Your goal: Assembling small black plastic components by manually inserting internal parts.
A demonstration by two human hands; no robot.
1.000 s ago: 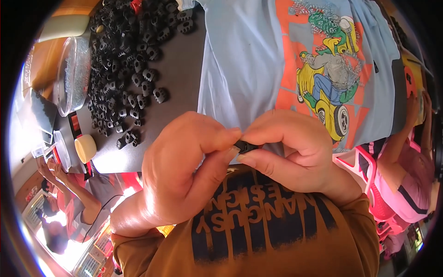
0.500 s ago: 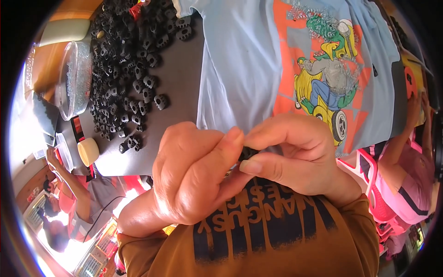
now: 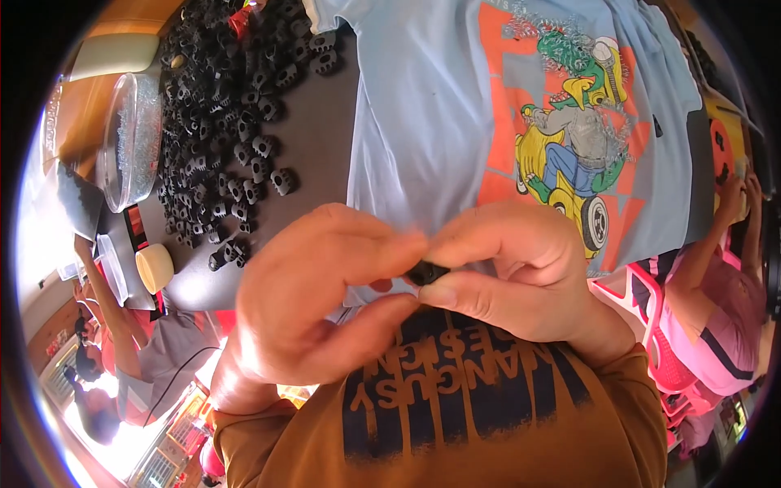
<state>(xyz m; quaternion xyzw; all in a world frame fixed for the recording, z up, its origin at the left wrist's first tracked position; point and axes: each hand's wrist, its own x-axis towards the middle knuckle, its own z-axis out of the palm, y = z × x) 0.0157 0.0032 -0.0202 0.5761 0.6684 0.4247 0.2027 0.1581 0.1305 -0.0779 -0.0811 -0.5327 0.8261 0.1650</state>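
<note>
A small black hair claw clip (image 3: 426, 273) is pinched between the thumb and index finger of my right hand (image 3: 517, 272), in front of my chest. My left hand (image 3: 313, 297) is close beside it, its thumb and index finger apart on either side of the clip's left end. The left index fingertip is smeared by motion, and I cannot make out anything held in that hand. My fingers cover part of the clip. Beyond my hands lies a light blue T-shirt (image 3: 423, 122) with a printed cartoon figure, and small silver springs (image 3: 533, 28) are scattered on it.
A large heap of black claw clips (image 3: 220, 122) covers the table's left side. Beside it stand a clear container of silver springs (image 3: 134, 142) and a cream cup (image 3: 154, 268). People sit at both sides; a pink chair (image 3: 663, 346) is at the right.
My left hand has moved a little left and its fingers have spread, uncovering more of the clip. My right hand keeps its pinch. At the left, another person's arm has moved.
</note>
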